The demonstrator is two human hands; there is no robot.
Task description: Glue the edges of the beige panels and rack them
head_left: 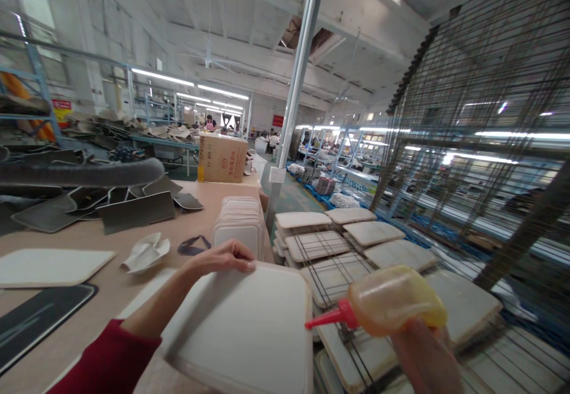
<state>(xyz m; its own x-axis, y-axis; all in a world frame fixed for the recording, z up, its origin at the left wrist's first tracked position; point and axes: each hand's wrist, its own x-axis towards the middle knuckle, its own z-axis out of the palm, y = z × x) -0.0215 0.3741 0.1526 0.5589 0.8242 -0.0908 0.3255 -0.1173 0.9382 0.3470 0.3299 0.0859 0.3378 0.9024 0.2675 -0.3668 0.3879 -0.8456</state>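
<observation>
My left hand (227,256) is closed on the far edge of a white rounded-corner panel (253,329), its thumb and fingers at the rim. The panel is tilted over the table, and whether it is one piece or several stacked I cannot tell. My right hand (423,346) is wrapped around a squeeze bottle (394,299) of yellowish liquid, held on its side. The bottle's red nozzle (327,317) points left, its tip at the panel's right edge; whether it touches I cannot tell.
More white panels (396,254) lie on wire racks to the right, below a tall stack of wire grids (472,85). Upright panels (238,222), crumpled white scrap (146,251), grey sheets (136,209) and a cardboard box (222,159) are on the table. A metal post (296,85) rises ahead.
</observation>
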